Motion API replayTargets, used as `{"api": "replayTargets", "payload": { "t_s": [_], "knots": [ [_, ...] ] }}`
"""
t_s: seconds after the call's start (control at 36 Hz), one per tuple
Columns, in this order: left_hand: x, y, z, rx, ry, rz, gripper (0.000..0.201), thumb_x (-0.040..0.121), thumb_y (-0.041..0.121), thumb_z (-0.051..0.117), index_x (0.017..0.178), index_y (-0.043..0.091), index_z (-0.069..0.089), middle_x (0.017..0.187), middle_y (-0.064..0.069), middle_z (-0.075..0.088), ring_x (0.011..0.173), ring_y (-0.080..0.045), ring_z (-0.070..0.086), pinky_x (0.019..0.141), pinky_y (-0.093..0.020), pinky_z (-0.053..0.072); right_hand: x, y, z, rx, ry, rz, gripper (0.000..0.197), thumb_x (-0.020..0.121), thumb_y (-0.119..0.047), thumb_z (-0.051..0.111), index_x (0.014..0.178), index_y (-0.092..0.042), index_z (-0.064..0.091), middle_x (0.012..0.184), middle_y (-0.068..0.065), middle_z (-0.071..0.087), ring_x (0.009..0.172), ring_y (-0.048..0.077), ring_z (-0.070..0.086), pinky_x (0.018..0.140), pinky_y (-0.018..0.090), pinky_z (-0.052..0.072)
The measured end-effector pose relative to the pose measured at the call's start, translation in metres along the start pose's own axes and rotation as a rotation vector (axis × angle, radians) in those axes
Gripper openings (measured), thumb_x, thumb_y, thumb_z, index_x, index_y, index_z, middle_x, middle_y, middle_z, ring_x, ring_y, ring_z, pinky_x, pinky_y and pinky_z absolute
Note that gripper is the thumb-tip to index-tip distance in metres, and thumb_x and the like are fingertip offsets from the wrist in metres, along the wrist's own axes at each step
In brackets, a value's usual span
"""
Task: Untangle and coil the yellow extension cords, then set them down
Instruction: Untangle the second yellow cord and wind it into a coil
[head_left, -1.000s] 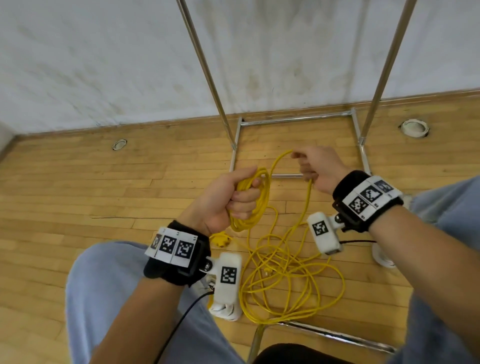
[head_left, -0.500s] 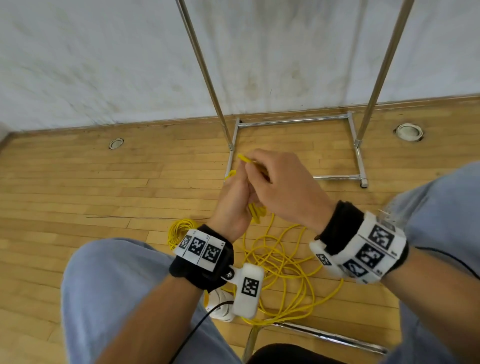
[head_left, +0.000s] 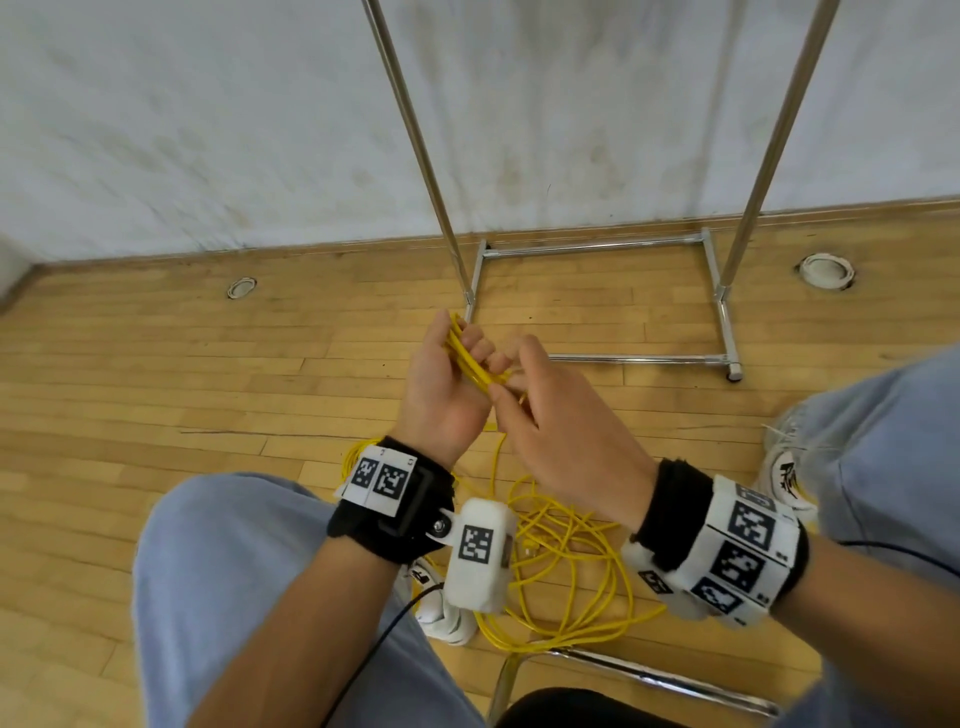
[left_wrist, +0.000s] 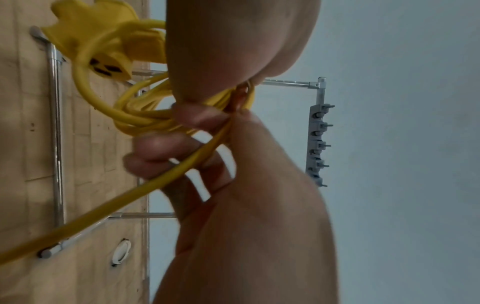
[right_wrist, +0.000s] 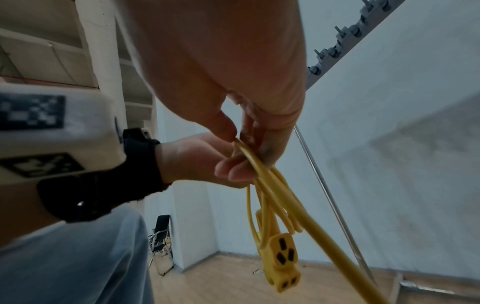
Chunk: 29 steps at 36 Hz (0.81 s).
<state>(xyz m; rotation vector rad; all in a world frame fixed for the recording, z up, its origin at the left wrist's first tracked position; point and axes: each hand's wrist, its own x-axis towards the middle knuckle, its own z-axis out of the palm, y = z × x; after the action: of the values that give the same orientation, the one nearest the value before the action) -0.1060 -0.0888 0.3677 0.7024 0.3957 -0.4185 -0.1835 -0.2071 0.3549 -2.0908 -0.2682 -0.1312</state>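
Note:
Several loops of the yellow extension cord (head_left: 470, 361) lie across the upturned palm of my left hand (head_left: 467, 353), whose fingers curl round them. My right hand (head_left: 506, 387) meets it from the right and pinches one strand (right_wrist: 242, 147) between thumb and fingers at the left palm. From the held loops (left_wrist: 135, 117) hangs a yellow socket end (right_wrist: 283, 259), also seen as the socket (left_wrist: 103, 61) in the left wrist view. One strand (left_wrist: 124, 203) runs down to the loose tangle of cord (head_left: 571, 577) on the floor between my knees.
I sit with knees in blue jeans (head_left: 234, 571) over a wooden floor. A chrome rack base (head_left: 597, 247) with two uprights (head_left: 415, 145) stands ahead by the wall. Chrome chair legs (head_left: 649, 675) and white shoes (head_left: 447, 618) flank the tangle. A white ring (head_left: 826, 270) lies far right.
My right hand swung in from the right, bringing a strand to my left hand. My left hand turned palm up, and the loops now lie across it.

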Motion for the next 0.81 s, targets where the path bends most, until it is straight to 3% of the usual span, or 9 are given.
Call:
{"api": "replayTargets", "payload": {
  "t_s": [0.06,0.17,0.25,0.36,0.47,0.58,0.64,0.72,0.81],
  "knots": [
    [0.002,0.008,0.0,-0.032,0.009,0.026,0.038,0.109,0.038,0.042,0.077,0.017,0.044,0.065,0.004,0.034,0.055,-0.011,0.033,0.059,-0.025,0.037,-0.001,0.003,-0.002,0.052,-0.015,0.027,0.007,0.107,-0.031,0.05,0.106,-0.024,0.047,0.07,0.001,0.067,0.059,0.02,0.061,0.06,0.05,0.051],
    [0.002,0.027,0.0,-0.141,0.012,0.089,0.037,0.109,0.034,0.041,0.078,0.015,0.045,0.065,0.004,0.038,0.056,-0.012,0.044,0.064,-0.024,0.041,-0.003,0.013,0.0,0.095,-0.077,0.048,0.039,0.108,-0.041,0.048,0.079,-0.017,0.059,0.06,0.008,0.062,0.053,0.027,0.056,0.058,0.049,0.049],
    [0.0,0.041,0.0,-0.182,0.005,0.13,0.038,0.11,0.034,0.039,0.077,0.015,0.045,0.062,0.004,0.039,0.054,-0.013,0.045,0.06,-0.024,0.045,-0.003,0.026,0.0,0.165,-0.124,0.072,0.055,0.109,-0.047,0.043,0.069,-0.013,0.061,0.056,0.016,0.055,0.051,0.034,0.05,0.056,0.04,0.048],
    [-0.002,0.053,-0.002,-0.223,0.023,0.193,0.036,0.109,0.03,0.041,0.077,0.015,0.044,0.061,0.003,0.04,0.05,-0.012,0.046,0.052,-0.024,0.046,0.0,0.047,-0.003,0.187,-0.181,0.107,0.065,0.108,-0.052,0.041,0.064,-0.008,0.058,0.061,0.021,0.053,0.049,0.012,0.045,0.063,0.014,0.038],
    [-0.006,0.058,-0.003,-0.241,0.019,0.219,0.036,0.109,0.028,0.041,0.076,0.015,0.044,0.06,0.003,0.042,0.047,-0.012,0.048,0.05,-0.024,0.046,0.004,0.067,-0.003,0.157,-0.209,0.177,0.065,0.104,-0.059,0.045,0.056,-0.016,0.053,0.053,0.0,0.047,0.048,0.011,0.038,0.057,0.021,0.035],
    [-0.006,0.06,-0.006,-0.207,0.008,0.194,0.036,0.108,0.028,0.042,0.075,0.013,0.048,0.068,-0.001,0.051,0.052,-0.011,0.048,0.05,-0.022,0.045,0.002,0.086,-0.001,0.199,-0.26,0.281,0.068,0.096,-0.068,0.048,0.058,-0.012,0.055,0.055,0.002,0.045,0.052,0.012,0.037,0.057,0.019,0.035],
    [-0.005,0.06,-0.008,-0.241,-0.062,0.144,0.033,0.107,0.028,0.044,0.077,0.014,0.049,0.068,0.002,0.052,0.047,-0.009,0.043,0.046,-0.021,0.04,0.0,0.095,0.0,0.22,-0.286,0.338,0.067,0.093,-0.07,0.05,0.06,-0.012,0.053,0.056,0.002,0.045,0.05,0.011,0.036,0.057,0.019,0.035],
    [-0.006,0.062,-0.013,-0.284,-0.228,0.02,0.036,0.108,0.03,0.042,0.075,0.016,0.048,0.054,0.008,0.04,0.039,-0.007,0.035,0.042,-0.019,0.029,-0.003,0.109,0.0,0.183,-0.289,0.407,0.064,0.091,-0.07,0.054,0.059,-0.016,0.041,0.054,-0.002,0.038,0.048,0.013,0.03,0.058,0.026,0.031],
    [-0.01,0.063,-0.011,-0.12,-0.349,-0.038,0.035,0.108,0.033,0.042,0.077,0.017,0.047,0.047,0.006,0.034,0.036,-0.007,0.026,0.041,-0.019,0.02,-0.004,0.126,-0.004,0.117,-0.24,0.48,0.067,0.085,-0.073,0.06,0.061,-0.015,0.036,0.055,-0.005,0.025,0.054,0.019,0.024,0.062,0.033,0.022]
  ]
}}
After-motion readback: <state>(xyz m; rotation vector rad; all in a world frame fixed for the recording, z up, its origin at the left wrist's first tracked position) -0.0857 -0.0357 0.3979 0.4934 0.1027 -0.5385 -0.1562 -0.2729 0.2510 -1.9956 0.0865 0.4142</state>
